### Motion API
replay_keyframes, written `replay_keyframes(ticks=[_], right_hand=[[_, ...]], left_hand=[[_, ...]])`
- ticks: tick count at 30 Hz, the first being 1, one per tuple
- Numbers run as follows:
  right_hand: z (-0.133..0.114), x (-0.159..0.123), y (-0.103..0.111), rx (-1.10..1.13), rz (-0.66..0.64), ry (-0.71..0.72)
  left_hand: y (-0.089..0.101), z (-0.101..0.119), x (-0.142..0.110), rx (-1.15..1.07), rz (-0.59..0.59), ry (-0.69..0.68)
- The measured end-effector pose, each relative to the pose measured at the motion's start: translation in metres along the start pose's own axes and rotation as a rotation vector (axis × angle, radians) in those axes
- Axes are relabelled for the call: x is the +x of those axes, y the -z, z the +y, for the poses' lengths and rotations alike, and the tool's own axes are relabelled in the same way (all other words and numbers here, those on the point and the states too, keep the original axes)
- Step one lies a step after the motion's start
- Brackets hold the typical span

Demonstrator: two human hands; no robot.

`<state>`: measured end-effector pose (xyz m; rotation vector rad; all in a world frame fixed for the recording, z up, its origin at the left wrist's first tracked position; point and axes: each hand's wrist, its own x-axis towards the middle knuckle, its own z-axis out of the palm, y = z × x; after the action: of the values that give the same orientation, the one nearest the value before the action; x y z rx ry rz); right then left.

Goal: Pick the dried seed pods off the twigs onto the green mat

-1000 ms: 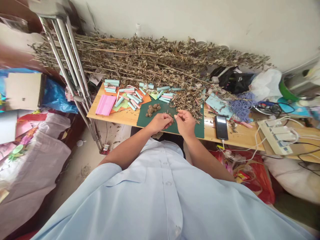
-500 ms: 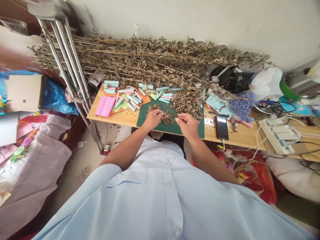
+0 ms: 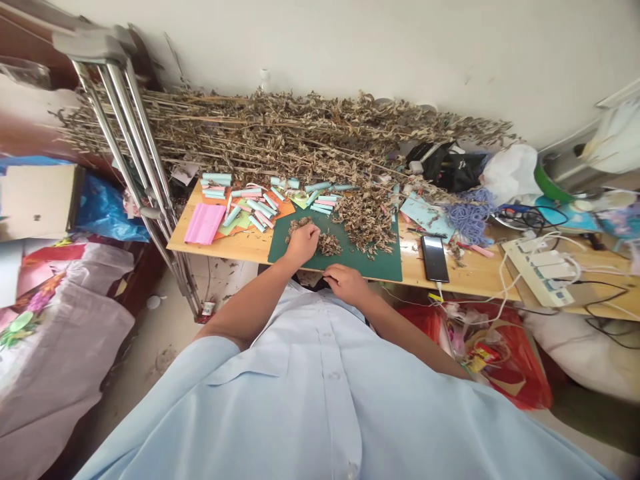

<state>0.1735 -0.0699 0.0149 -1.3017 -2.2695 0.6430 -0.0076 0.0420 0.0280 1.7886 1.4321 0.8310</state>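
Dried stalks (image 3: 280, 127) pile behind the green cutting mat (image 3: 370, 265).

Brown dried leaves (image 3: 327, 244) lay on a dark green cutting mat (image 3: 300, 253), with a sheet of bright pink paper (image 3: 204, 223), teal-and-pink paper rolls (image 3: 250, 201), purple-blue yarn (image 3: 470, 215), a red plastic bag (image 3: 525, 367) and a plain pale blue shirt (image 3: 320, 407) around them.
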Motion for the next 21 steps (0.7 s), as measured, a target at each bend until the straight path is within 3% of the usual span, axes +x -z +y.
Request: replay_keyframes(ticks=[10, 13, 18, 21], right_hand=[[0.000, 0.003, 0.014, -0.041, -0.113, -0.051], [0.005, 0.009, 0.023, -0.043, 0.002, -0.090], [0.030, 0.043, 0.051, -0.168, 0.322, -0.226], [0.046, 0.071, 0.066, -0.272, 0.320, -0.263]], left_hand=[[-0.008, 0.001, 0.006, 0.153, -0.010, -0.034], [-0.008, 0.000, 0.005, 0.138, 0.000, -0.042], [-0.016, -0.006, 0.004, 0.103, 0.073, -0.104], [-0.022, -0.010, 0.002, 0.120, 0.097, -0.163]])
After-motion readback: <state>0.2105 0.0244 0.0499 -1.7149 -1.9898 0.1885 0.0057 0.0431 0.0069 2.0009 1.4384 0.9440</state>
